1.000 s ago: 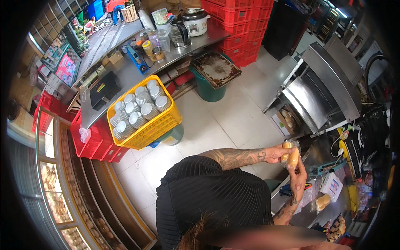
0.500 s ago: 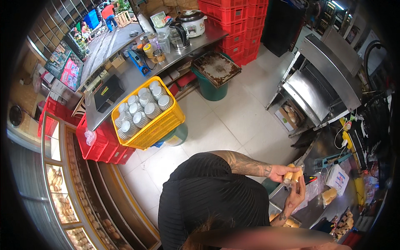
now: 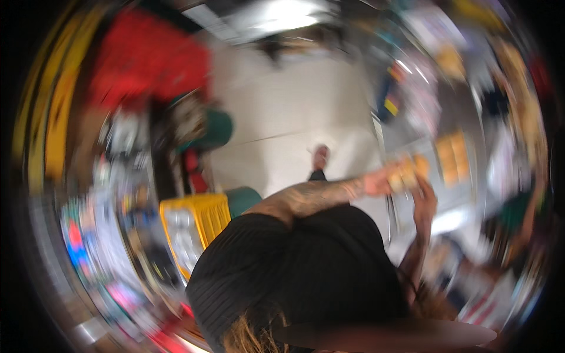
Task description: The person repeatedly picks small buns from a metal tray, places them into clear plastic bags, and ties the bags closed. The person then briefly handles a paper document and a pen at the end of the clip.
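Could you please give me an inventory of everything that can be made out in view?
Tray: one, grey, right of centre
Tray bread: count blurred, golden, on the tray
Held bread: count blurred, golden, right of centre
Yellow crate: one, yellow, lower left
Cups: count blurred, silvery, in the yellow crate
Red crates: count blurred, red, upper left
Green bins: two, green, left of centre
Floor: one, pale, upper centre
Outer edges: too blurred to list
Shirt: one, black, lower centre
Left hand: one, bare, at the held bread
Right hand: one, bare, at the held bread
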The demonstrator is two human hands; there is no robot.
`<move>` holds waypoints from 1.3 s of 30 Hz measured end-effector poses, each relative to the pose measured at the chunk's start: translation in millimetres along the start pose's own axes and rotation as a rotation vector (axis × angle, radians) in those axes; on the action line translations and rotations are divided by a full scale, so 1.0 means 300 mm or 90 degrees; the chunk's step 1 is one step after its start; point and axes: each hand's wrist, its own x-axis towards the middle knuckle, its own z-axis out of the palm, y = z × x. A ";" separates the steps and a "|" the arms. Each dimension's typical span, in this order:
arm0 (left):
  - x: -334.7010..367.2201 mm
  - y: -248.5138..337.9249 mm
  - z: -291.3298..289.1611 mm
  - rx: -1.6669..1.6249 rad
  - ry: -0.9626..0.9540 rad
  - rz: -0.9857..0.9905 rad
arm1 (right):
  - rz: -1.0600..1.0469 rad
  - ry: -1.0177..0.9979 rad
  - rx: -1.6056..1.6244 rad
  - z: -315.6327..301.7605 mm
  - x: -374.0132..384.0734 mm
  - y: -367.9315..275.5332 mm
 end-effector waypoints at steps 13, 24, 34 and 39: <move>-0.026 -0.034 0.007 0.982 0.405 0.134 | -0.025 0.076 -0.041 0.021 0.074 0.272; 0.169 0.022 0.160 1.428 -0.060 -0.052 | 0.042 0.073 0.089 -0.052 -0.013 0.417; 0.122 0.035 0.137 1.359 -0.085 0.053 | 0.035 0.253 -0.173 0.024 0.078 0.626; 0.179 0.074 0.078 1.323 -0.077 0.011 | 0.156 0.306 0.394 0.035 -0.088 0.382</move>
